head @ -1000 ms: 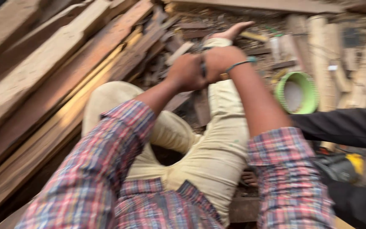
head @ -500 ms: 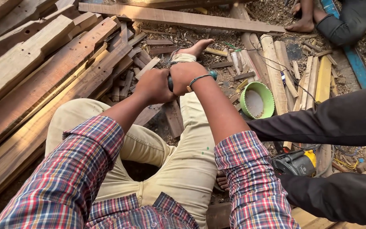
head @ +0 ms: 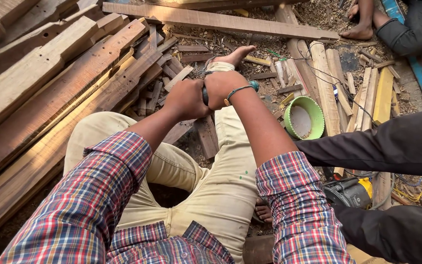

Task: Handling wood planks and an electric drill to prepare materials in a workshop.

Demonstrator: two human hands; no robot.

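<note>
While both fists clench together above outstretched leg, left hand (head: pixel 187 99) and right hand (head: pixel 223 88) grasp dark tool handle (head: pixel 205 94); teal end (head: pixel 254 84) protrudes past right wrist.

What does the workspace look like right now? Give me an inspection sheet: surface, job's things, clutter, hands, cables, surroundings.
Surface: bare ground strewn with sawdust and shavings.
Job's things: a dark-handled tool with a teal end, mostly hidden inside both fists; its working end cannot be seen.
Clutter: short wood offcuts around the outstretched foot; long planks stacked on the left; pale slats on the right; a green bowl holding sawdust.
Hands: left hand and right hand side by side, fingers closed round the tool.
Cables: a thin dark cable runs across the slats.
Surroundings: another person's dark sleeve at right, a black and yellow power tool below it; a third person's bare foot at top right.
</note>
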